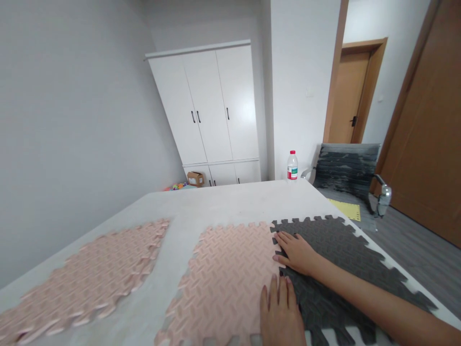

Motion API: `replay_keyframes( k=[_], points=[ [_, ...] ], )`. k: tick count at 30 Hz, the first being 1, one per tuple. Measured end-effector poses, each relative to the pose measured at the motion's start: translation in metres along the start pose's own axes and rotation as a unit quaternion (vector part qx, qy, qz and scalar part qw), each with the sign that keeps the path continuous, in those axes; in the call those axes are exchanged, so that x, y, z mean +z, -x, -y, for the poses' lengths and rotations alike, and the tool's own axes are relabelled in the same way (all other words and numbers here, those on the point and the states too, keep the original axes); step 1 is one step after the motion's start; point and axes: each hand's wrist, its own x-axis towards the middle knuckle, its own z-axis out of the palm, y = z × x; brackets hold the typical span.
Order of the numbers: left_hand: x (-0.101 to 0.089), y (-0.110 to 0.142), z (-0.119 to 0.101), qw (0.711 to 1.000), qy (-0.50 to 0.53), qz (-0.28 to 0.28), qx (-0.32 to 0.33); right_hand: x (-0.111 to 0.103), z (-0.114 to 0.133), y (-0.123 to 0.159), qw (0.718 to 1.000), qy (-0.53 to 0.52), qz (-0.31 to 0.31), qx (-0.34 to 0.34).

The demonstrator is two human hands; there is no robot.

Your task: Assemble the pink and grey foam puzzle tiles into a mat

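Observation:
A pink foam mat tile (230, 274) lies flat on the white table (223, 202), its toothed edge against a dark grey foam mat tile (338, 250). Along the upper part of that seam, my right hand (297, 252) rests palm down, its fingertips at the pink edge and its palm over the grey tile. My left hand (281, 312) presses flat across the lower seam, fingers stretched out and pointing away from me. Both hands are open and hold nothing. The teeth look partly meshed between the hands; under the fingers they are hidden.
More pink mat tiles (104, 264) lie stacked on the table at left. A plastic bottle (292, 166) with a red cap stands at the far right corner. Beyond the right edge is a chair (345, 168); a white wardrobe (209, 105) and cardboard box (195, 179) are behind.

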Motion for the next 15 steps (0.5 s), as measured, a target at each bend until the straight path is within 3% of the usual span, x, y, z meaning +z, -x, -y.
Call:
replay_keyframes(
  k=[4,8,9,12,15],
  points=[
    [-0.014,0.0,0.003,1.0,0.011,0.011,0.006,0.003,0.009,-0.002,0.999,0.033,-0.013,0.024],
    [-0.077,-0.021,0.03,0.984,0.081,0.106,0.117,-0.001,0.01,-0.001,1.0,0.014,-0.013,0.025],
    [-0.096,-0.03,0.043,0.983,0.082,0.121,0.108,-0.004,0.007,0.001,1.0,-0.003,-0.007,0.012],
    [-0.146,-0.052,0.103,0.995,0.032,0.095,0.017,-0.016,-0.013,0.007,0.997,-0.066,0.01,-0.048],
    [-0.172,-0.051,0.199,0.994,-0.013,0.053,-0.095,-0.026,-0.048,0.019,0.994,-0.095,-0.009,-0.053]
  ],
)
